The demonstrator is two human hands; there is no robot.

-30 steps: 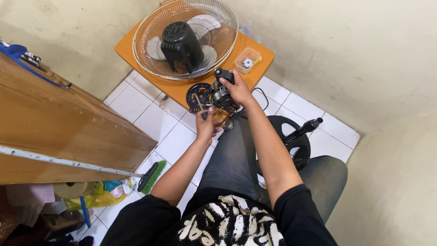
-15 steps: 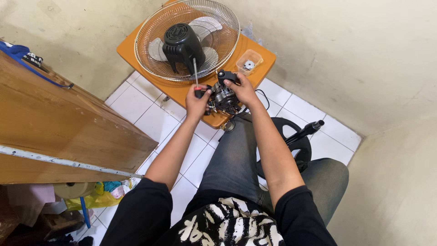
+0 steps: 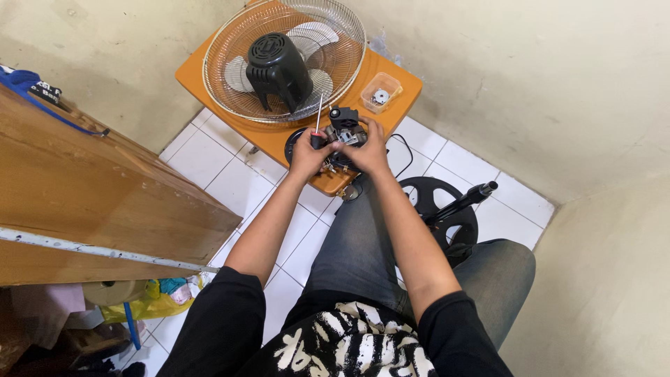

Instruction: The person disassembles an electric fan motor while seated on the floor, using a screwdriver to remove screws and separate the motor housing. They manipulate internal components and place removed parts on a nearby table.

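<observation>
Head camera looks down on a seated person in jeans and a black printed shirt, both arms stretched forward to a small orange counter (image 3: 209,73) set on white floor tiles. The left hand (image 3: 307,152) is closed around the red-and-black handle of a screwdriver (image 3: 317,126), whose thin shaft points up and away toward the fan; held that way, its tip stands clear of the part while the fist steadies against the work. The right hand (image 3: 368,148) is wrapped around the fan motor assembly (image 3: 342,126), a dark block with wiring, which sits at the near edge of the counter, touching both hands, close enough to the body to be worked on from the lap. Behind it lies a fan guard (image 3: 230,49) flat on the counter, its wire grille cradling pale blades and the black rear motor cover (image 3: 279,66), parked out of the way. A small clear plastic container (image 3: 380,91) with a round metal part sits at the counter's right end, likely keeping loose hardware together. On the floor to the right rests the black fan base and pole (image 3: 447,206), beside the person's right knee. A wooden cabinet (image 3: 91,188) fills the left side.
</observation>
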